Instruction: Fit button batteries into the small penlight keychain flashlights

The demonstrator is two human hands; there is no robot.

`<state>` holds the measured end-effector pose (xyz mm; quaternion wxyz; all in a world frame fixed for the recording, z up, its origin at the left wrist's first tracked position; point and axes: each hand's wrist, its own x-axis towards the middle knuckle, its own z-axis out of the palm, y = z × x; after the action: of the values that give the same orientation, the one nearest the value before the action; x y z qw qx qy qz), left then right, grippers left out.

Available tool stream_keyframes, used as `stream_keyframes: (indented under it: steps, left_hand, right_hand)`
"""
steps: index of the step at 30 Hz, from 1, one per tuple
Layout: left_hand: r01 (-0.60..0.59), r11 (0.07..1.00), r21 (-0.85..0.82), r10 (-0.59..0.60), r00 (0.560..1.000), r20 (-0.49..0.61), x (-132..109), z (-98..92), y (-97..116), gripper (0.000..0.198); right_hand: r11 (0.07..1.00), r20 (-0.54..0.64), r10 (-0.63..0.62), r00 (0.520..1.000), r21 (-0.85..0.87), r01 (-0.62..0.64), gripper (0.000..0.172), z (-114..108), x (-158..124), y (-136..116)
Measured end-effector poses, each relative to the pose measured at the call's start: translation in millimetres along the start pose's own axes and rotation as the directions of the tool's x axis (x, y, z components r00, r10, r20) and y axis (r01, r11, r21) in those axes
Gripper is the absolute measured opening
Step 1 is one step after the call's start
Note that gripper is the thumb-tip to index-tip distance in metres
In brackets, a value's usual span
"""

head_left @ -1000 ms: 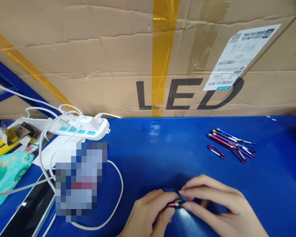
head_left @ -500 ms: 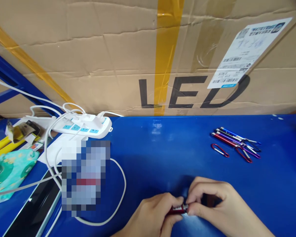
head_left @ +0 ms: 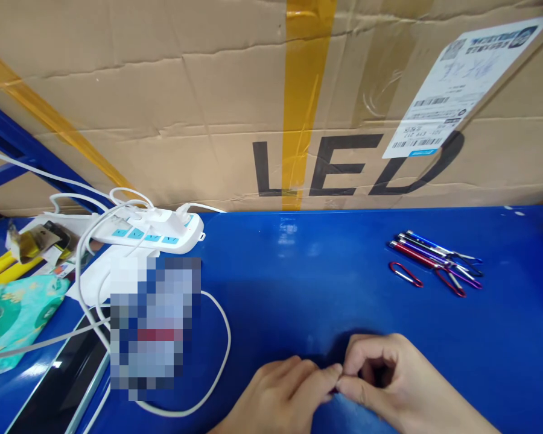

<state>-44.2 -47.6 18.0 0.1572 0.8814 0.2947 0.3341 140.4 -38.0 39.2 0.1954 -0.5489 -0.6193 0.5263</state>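
Note:
My left hand is closed near the front edge of view, fingers wrapped round a small red metal keychain light, nearly all of it hidden now. Thumb and forefinger of my right hand pinch at its end, touching the left fingertips; what exactly sits between them is covered. Up and to the right lie several pen-shaped keychain lights in red, purple and blue, side by side with small carabiner clips at their ends. Just left of them a loose red carabiner rests flat on the blue tabletop.
A large cardboard box marked LED stands along the back. At left are a white power strip with looping white cables, a black glossy panel, a blurred-out item, a green tissue pack and yellow tubes.
The left fingers have rolled forward over the red light, covering its white label and silver end, visible before. The right hand stays pinched at the same spot. The view has shifted slightly.

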Motion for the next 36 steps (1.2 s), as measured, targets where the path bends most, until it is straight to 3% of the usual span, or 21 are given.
stream_keyframes:
  steps: [6, 8, 11, 13, 17, 25, 30, 33, 36]
  left_hand:
    - [0.213, 0.952, -0.219, -0.204, 0.977, 0.066, 6.6, -8.5, 0.3, 0.018]
    - [0.272, 0.927, -0.259, -0.259, 0.962, 0.086, 9.1, -14.0, 0.5, 0.02]
    - [0.36, 0.879, -0.311, -0.346, 0.933, 0.104, 11.2, -19.4, 0.1, 0.02]
    - [0.399, 0.853, -0.335, -0.381, 0.917, 0.123, 11.6, -20.1, -0.3, 0.019]
    - [0.389, 0.859, -0.333, -0.362, 0.921, 0.142, 11.6, -17.9, 0.4, 0.02]
    - [0.379, 0.859, -0.344, -0.321, 0.922, 0.216, 7.7, -11.6, 0.6, 0.019]
    - [0.413, 0.807, -0.422, -0.322, 0.907, 0.273, 3.6, -10.4, 1.6, 0.014]
    - [0.393, 0.813, -0.429, -0.298, 0.915, 0.273, 2.9, -10.8, 2.9, 0.016]
    - [0.338, 0.846, -0.414, -0.264, 0.938, 0.225, 2.4, -9.3, 2.8, 0.017]
  right_hand:
    - [0.975, -0.079, -0.203, 0.976, -0.112, 0.193, 0.019, -3.6, -2.1, -0.7]
    - [0.93, -0.152, -0.356, 0.922, -0.148, 0.335, 0.014, -6.2, -3.0, -3.6]
    - [0.816, -0.257, -0.574, 0.777, -0.251, 0.52, 0.013, -9.3, -4.7, -6.2]
    - [0.743, -0.254, -0.663, 0.704, -0.334, 0.58, 0.012, -10.0, -6.0, -5.1]
    - [0.667, -0.218, -0.734, 0.643, -0.411, 0.622, 0.016, -9.4, -8.1, -0.1]
    - [0.62, -0.184, -0.761, 0.622, -0.488, 0.615, 0.023, -11.7, -9.8, -6.5]
    - [0.645, -0.185, -0.74, 0.647, -0.47, 0.603, 0.025, -10.4, -10.8, -7.0]
    - [0.691, -0.201, -0.704, 0.681, -0.412, 0.594, 0.021, -8.6, -10.0, -4.2]
    - [0.779, -0.215, -0.618, 0.756, -0.299, 0.551, 0.017, -4.7, -8.5, -1.0]
